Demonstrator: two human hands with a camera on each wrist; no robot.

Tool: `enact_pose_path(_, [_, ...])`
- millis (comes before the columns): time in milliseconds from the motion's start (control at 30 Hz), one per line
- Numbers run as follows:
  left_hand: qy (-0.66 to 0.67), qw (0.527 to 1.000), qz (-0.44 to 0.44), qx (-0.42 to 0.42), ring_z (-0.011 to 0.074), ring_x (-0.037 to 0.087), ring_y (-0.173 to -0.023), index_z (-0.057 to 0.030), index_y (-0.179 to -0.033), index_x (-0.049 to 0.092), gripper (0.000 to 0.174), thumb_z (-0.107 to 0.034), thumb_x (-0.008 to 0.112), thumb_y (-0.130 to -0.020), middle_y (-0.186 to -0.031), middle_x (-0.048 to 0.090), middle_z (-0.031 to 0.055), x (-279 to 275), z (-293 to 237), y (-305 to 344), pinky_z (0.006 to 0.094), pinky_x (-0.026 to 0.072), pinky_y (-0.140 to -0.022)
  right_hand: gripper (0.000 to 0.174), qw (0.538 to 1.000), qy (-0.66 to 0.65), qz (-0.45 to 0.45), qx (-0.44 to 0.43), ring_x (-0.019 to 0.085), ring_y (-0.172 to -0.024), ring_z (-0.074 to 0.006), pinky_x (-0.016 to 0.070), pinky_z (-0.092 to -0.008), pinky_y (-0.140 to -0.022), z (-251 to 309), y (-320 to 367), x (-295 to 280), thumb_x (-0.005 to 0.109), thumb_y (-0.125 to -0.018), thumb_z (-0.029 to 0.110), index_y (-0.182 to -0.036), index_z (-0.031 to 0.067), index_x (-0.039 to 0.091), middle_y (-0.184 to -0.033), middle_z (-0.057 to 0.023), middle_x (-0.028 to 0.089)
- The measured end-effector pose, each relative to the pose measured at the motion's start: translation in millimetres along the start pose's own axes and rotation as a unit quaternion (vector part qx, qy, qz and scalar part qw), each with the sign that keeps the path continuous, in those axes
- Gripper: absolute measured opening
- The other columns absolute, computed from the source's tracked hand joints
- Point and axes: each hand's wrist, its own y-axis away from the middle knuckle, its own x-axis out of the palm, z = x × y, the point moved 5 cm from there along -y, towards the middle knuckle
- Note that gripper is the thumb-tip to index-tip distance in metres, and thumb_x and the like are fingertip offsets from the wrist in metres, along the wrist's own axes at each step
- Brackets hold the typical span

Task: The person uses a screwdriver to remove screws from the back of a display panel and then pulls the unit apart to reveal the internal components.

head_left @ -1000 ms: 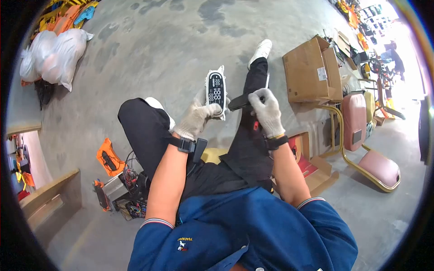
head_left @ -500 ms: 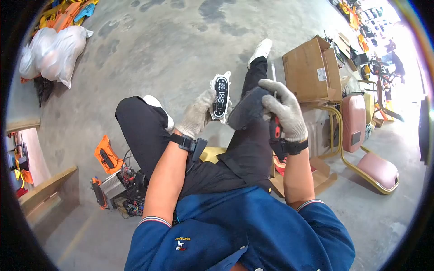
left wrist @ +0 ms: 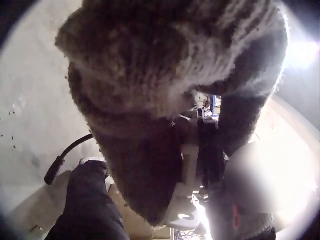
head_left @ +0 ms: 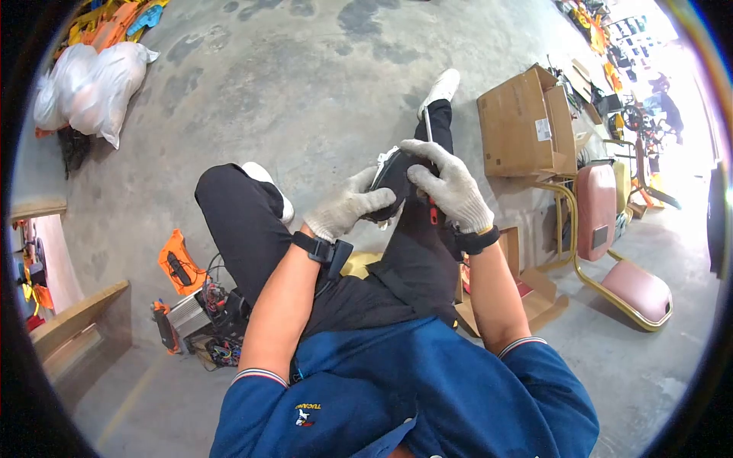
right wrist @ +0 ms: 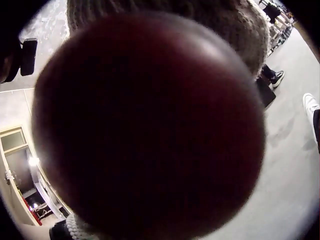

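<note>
Seemingly, the work is sitting partway: the left hand [head_left: 347, 210] and right hand [head_left: 454, 191] are gripping a black cover [head_left: 394, 177] against a white-framed display [head_left: 387, 157] near the right leg [head_left: 412, 238], the right also holding a screwdriver [head_left: 434, 214]. Seating and fastening are probably remaining, though fingers are hiding the joint.

2 gloves [head_left: 347, 210], 2 wrist straps [head_left: 477, 241], 2 white shoes [head_left: 442, 86], 1 screwdriver [head_left: 434, 214], 1 black cover [head_left: 394, 182], 1 big cardboard box [head_left: 515, 130]. White bags [head_left: 95, 90]: unclear.
</note>
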Motion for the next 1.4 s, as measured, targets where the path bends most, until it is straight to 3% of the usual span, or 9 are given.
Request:
enact_pose_path(133, [-0.010,0.999,-0.027,-0.016,0.0166,0.072,-0.092,-0.0024,-0.139,0.060,0.055,-0.035,0.077,-0.097,-0.108,0.072,0.0088,1,-1,0,0.0325,0.0591,-0.078,0.046,0.993,0.071,-0.027,-0.087,0.070,-0.113,-0.0286,0.0546,-0.0378,-0.100,-14,-2,7,0.073,-0.094,0.007,-0.139,0.0025,0.067,-0.121,-0.0173,0.071])
enact_pose_path(400, [-0.036,0.998,-0.049,-0.002,0.0154,0.072,-0.093,-0.0031,-0.138,0.060,0.050,-0.029,0.075,-0.098,-0.110,0.072,0.0061,0,-4,2,0.0312,0.0583,-0.078,0.054,0.984,-0.041,-0.175,0.011,0.067,-0.091,-0.0139,0.0577,-0.0303,-0.077,-28,3,9,0.078,-0.096,0.016,-0.144,0.0003,0.059,-0.114,-0.0088,0.068])
enact_pose_path(767, [-0.052,0.997,-0.049,0.002,0.0127,0.070,-0.098,-0.0032,-0.144,0.061,0.051,-0.025,0.074,-0.100,-0.114,0.074,0.0047,0,-6,2,0.0290,0.0568,-0.083,0.041,0.980,-0.183,-0.023,0.068,0.062,-0.079,-0.0083,0.0517,-0.0248,-0.072,-34,10,32,0.075,-0.101,0.028,-0.127,-0.0031,0.068,-0.096,-0.0023,0.067])
enact_pose_path(933, [-0.015,0.995,-0.090,0.047,0.0147,0.065,-0.116,-0.0005,-0.160,0.043,0.070,-0.022,0.074,-0.101,-0.139,0.063,0.0103,-1,2,-4,0.0298,0.0565,-0.091,0.038,0.974,-0.206,-0.059,0.070,0.062,-0.075,-0.0084,0.0511,-0.0250,-0.069,-36,8,34,0.078,-0.098,0.025,-0.124,-0.0013,0.068,-0.092,-0.0022,0.067])
enact_pose_path(1000, [-0.025,0.993,-0.111,0.019,0.0200,0.064,-0.122,0.0008,-0.165,0.035,0.085,-0.024,0.078,-0.097,-0.148,0.058,0.0152,-13,21,-9,0.0337,0.0564,-0.097,0.034,0.982,-0.158,-0.058,0.083,0.061,-0.073,-0.0086,0.0509,-0.0254,-0.067,-35,10,30,0.078,-0.098,0.024,-0.121,-0.0001,0.069,-0.090,-0.0024,0.067])
enact_pose_path(1067, [-0.230,0.943,-0.237,0.036,0.0324,0.071,-0.119,0.0026,-0.165,0.032,0.093,-0.031,0.080,-0.094,-0.137,0.065,0.0270,-37,42,-14,0.0421,0.0557,-0.102,0.032,0.986,-0.134,-0.070,0.072,0.061,-0.071,-0.0098,0.0511,-0.0271,-0.066,-33,11,27,0.078,-0.097,0.022,-0.118,-0.0008,0.070,-0.088,-0.0025,0.067])
enact_pose_path(1133, [-0.238,0.935,-0.260,-0.029,0.0411,0.059,-0.141,0.0035,-0.163,0.037,0.096,-0.037,0.084,-0.090,-0.147,0.060,0.0324,-26,14,2,0.0447,0.0452,-0.118,0.031,0.995,-0.003,-0.081,0.057,0.061,-0.071,-0.0111,0.0515,-0.0288,-0.066,-35,11,20,0.078,-0.096,0.021,-0.115,-0.0023,0.070,-0.088,-0.0027,0.067])
enact_pose_path(1233, [-0.211,0.966,-0.118,0.089,0.0284,0.069,-0.124,-0.0005,-0.157,0.050,0.080,-0.033,0.082,-0.092,-0.140,0.068,0.0194,-15,8,-6,0.0417,0.0528,-0.108,0.029,0.998,-0.008,-0.059,0.035,0.061,-0.072,-0.0113,0.0518,-0.0293,-0.067,-40,9,21,0.076,-0.097,0.020,-0.114,-0.0028,0.069,-0.088,-0.0023,0.067])
enact_pose_path(1400, [-0.112,0.989,-0.066,0.074,0.0112,0.068,-0.089,-0.0014,-0.144,0.057,0.052,-0.019,0.075,-0.099,-0.109,0.070,0.0049,5,-10,4,0.0294,0.0585,-0.076,0.027,0.992,-0.116,0.008,0.049,0.063,-0.071,-0.0090,0.0517,-0.0262,-0.065,-12,11,32,0.072,-0.101,0.018,-0.116,-0.0030,0.067,-0.087,-0.0032,0.066])
